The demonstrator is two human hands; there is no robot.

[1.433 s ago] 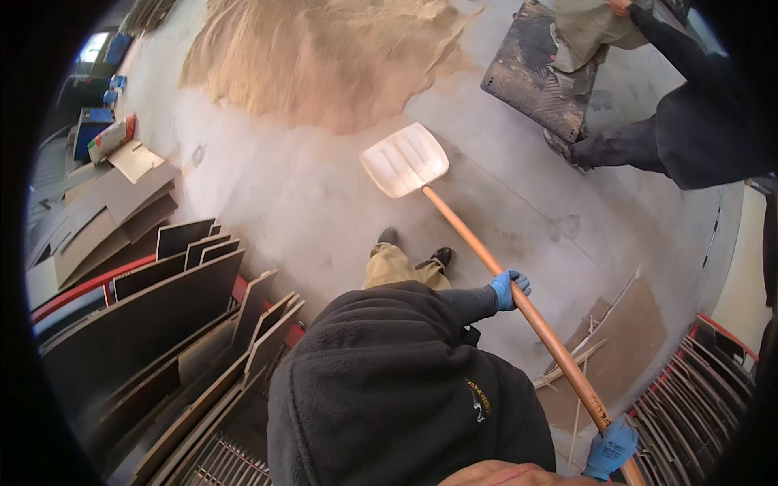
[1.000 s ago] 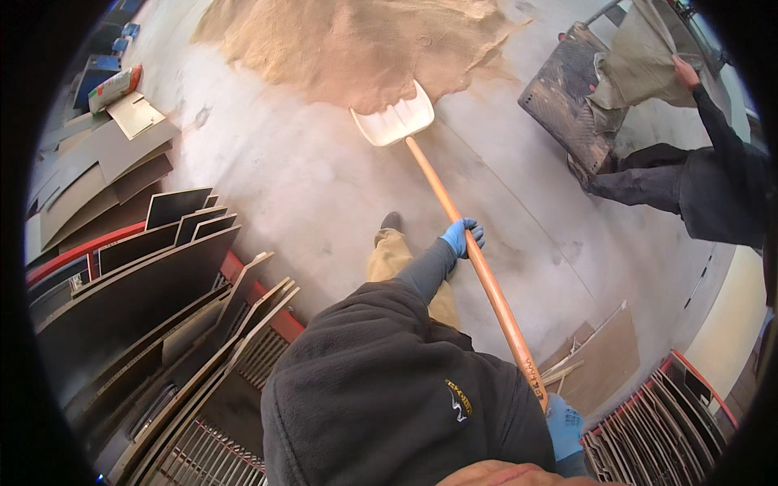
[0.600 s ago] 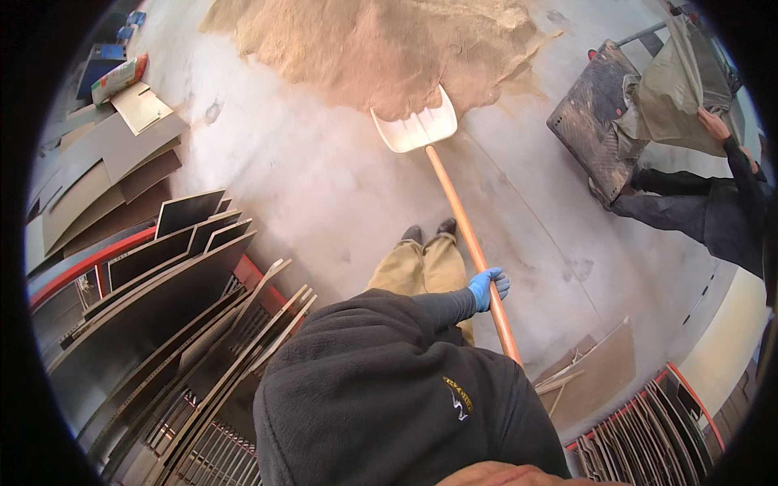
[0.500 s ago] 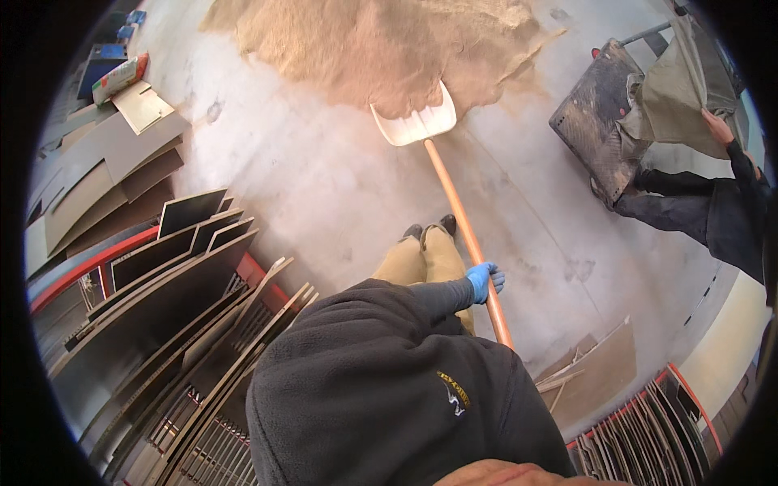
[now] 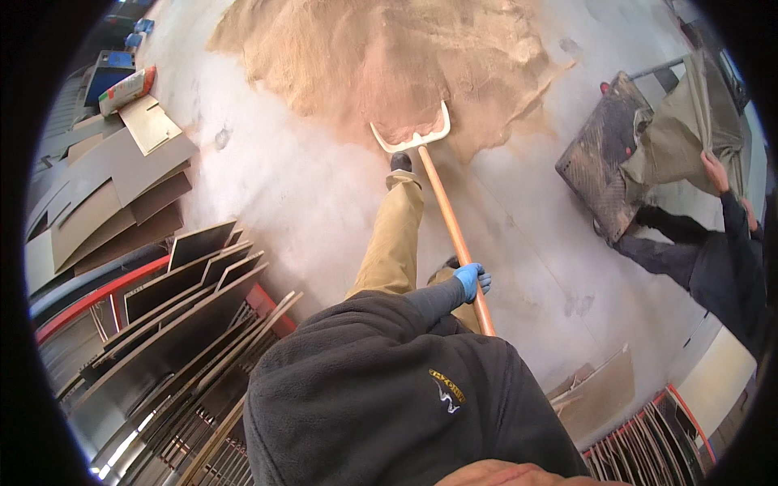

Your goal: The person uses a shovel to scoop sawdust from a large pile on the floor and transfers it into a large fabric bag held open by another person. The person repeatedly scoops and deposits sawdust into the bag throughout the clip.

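Left hand: the left hand [image 5: 470, 279], in a blue glove, is wrapped tight round the orange shaft near the middle of the frame.
Right hand: hidden behind the dark fleece at the bottom of the frame; I cannot tell whether it grips or how.
Shovel: the shovel [image 5: 442, 194] runs from frame centre up to its pale blade [image 5: 412, 136], which sits at the near edge of the sand pile [image 5: 381, 57] in the upper middle, its front sunk into the sand.
What changed: a second ago the blade was in the air over bare concrete, well short of the pile; now it has been pushed forward into the sand, and one leg in tan trousers has stepped out, the boot just behind the blade.
What that means: to my eye the thrust is made and the scoop is loading; lifting comes next, I would judge.
Nearby: another person at the right edge holds open a greyish sack [image 5: 677, 134] beside a dark flat tray [image 5: 600, 174].
Surroundings: dark panels stand in a red rack [image 5: 162, 283] at lower left; flattened cardboard [image 5: 105, 194] lies at upper left.
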